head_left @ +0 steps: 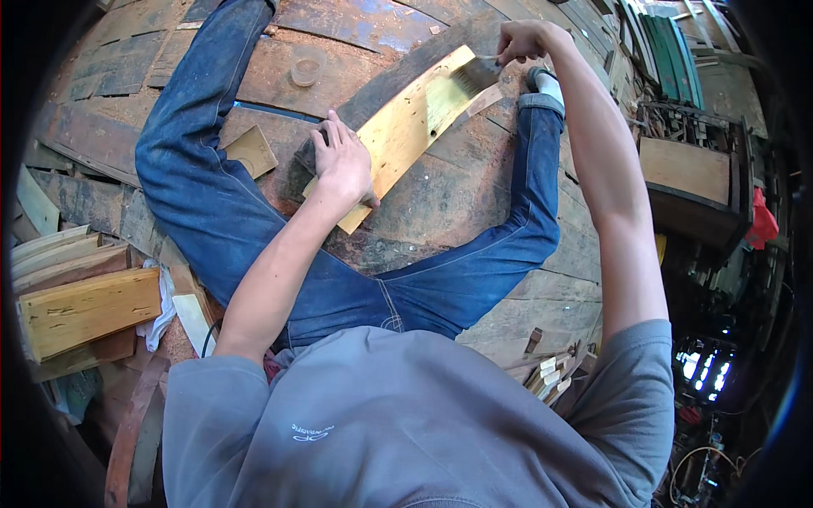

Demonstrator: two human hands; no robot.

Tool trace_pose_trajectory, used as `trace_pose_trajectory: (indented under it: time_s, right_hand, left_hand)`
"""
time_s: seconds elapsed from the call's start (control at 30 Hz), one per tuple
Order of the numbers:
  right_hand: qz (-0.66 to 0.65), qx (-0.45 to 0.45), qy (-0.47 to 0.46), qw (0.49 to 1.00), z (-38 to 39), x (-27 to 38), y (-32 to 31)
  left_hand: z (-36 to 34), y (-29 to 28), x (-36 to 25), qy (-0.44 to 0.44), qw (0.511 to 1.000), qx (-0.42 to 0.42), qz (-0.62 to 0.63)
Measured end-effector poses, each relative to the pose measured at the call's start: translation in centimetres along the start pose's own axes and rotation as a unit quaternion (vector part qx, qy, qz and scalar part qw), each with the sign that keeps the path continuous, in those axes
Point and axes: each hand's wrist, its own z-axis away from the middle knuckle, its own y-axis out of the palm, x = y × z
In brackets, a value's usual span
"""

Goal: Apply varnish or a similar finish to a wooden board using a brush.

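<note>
I sit on a floor [525, 313] of worn dark planks with my legs spread, in blue jeans [203, 195]. Between my legs a pale yellow board [406, 127] lies slantwise, resting on a darker plank [406, 72] beneath it.

My left hand [343, 161] lies flat on the near end of the board, fingers spread and open, pressing down on it; it grips nothing.

My right hand [521, 41] is stretched out to the far end of the board, closed around the handle of a brush [474, 74]. The bristles of the brush touch the board's upper end.

A small clear cup [306, 66] stands on the floor beyond my left hand, well apart from the board. A small square of wood [251, 151] lies just beside my left thigh. To my left sits a stack of cut boards [80, 305], with a white rag [161, 317] beside it. On the right stands a dark wooden crate [690, 182].
</note>
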Motion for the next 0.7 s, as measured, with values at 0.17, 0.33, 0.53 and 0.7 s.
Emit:
trace_pose_trajectory:
  time_s: [0.17,0.33,0.53,0.7]
  right_hand:
    - [0.155,-0.214,0.02,0.964,0.7,-1.0,-1.0]
    - [0.119,-0.225,0.057,0.965,2.0,3.4,0.6]
    - [0.112,-0.272,0.008,0.956,3.6,8.0,4.7]
    - [0.072,-0.232,-0.015,0.97,6.3,11.7,5.5]
  left_hand:
    - [0.1,0.1,-0.1,-0.002,1.0,-0.015,0.003]
    - [0.1,-0.1,-0.2,-0.002,1.0,-0.008,0.011]
    - [-0.1,0.1,-0.3,-0.004,1.0,-0.024,0.016]
    - [-0.5,0.6,-0.4,-0.007,0.999,-0.037,0.012]
